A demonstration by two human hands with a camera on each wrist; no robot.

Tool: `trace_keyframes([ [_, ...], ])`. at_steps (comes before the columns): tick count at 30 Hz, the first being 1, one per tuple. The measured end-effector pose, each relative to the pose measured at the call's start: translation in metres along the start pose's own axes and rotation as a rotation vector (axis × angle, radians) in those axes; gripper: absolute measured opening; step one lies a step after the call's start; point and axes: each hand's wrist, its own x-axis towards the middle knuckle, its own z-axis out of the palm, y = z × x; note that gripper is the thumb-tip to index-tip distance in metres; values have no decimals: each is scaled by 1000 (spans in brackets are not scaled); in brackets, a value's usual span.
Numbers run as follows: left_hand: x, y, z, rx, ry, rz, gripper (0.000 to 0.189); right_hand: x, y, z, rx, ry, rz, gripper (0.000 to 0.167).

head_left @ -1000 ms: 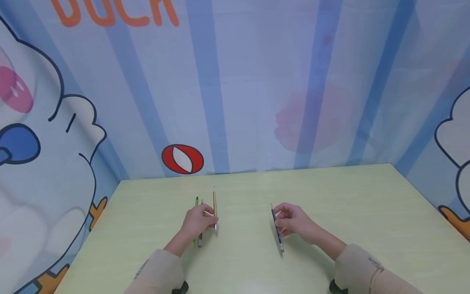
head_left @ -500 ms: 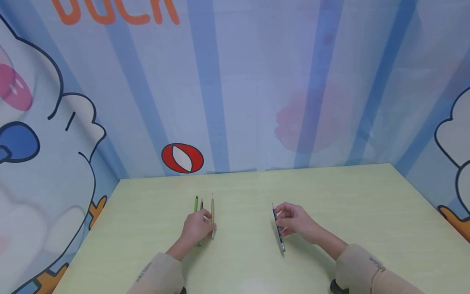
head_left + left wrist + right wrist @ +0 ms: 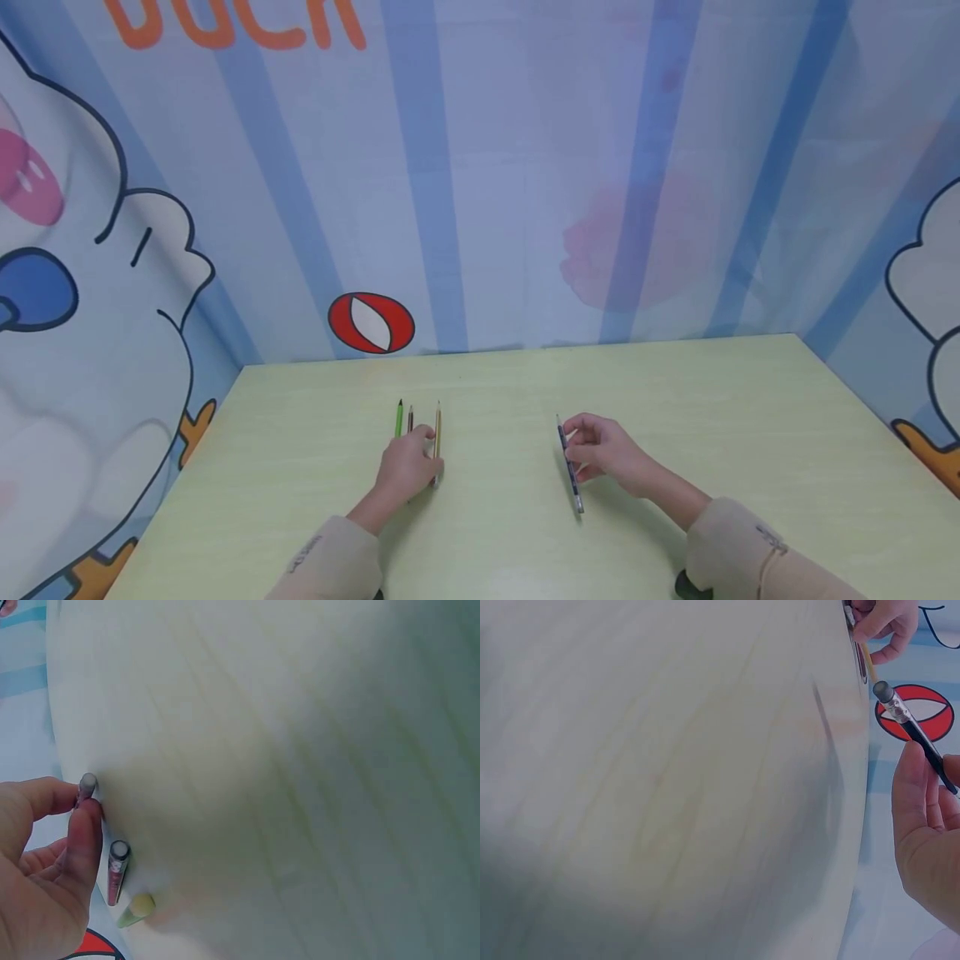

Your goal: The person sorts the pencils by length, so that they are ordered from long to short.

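Note:
In the head view my left hand pinches a yellow pencil between thumb and fingers, its sharpened tip facing the back of the table. Left of it lie a dark pencil and a green pencil, both partly covered by the hand. Their rear ends show in the left wrist view: the dark pencil with a metal band, the green pencil with a yellowish end. My right hand holds a dark blue pencil by its middle, tilted; its grey eraser points toward me.
A pale yellow-green table lies beneath both hands. Behind it rises a blue striped backdrop with cartoon prints, reaching round the left and right sides.
My left hand has brought the yellow pencil slightly toward me, beside the other two pencils. The right hand has stayed nearly still with the dark blue pencil.

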Motion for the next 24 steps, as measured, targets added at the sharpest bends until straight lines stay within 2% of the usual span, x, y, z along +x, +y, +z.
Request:
trace_keyframes([
  [7, 0, 4, 2, 93, -16, 17, 47, 0, 1, 0, 1, 6, 8, 36],
  [13, 0, 7, 0, 189, -39, 34, 41, -1, 1, -1, -1, 10, 9, 34],
  [24, 4, -3, -6, 202, -78, 14, 41, -1, 1, -3, 6, 4, -3, 35],
])
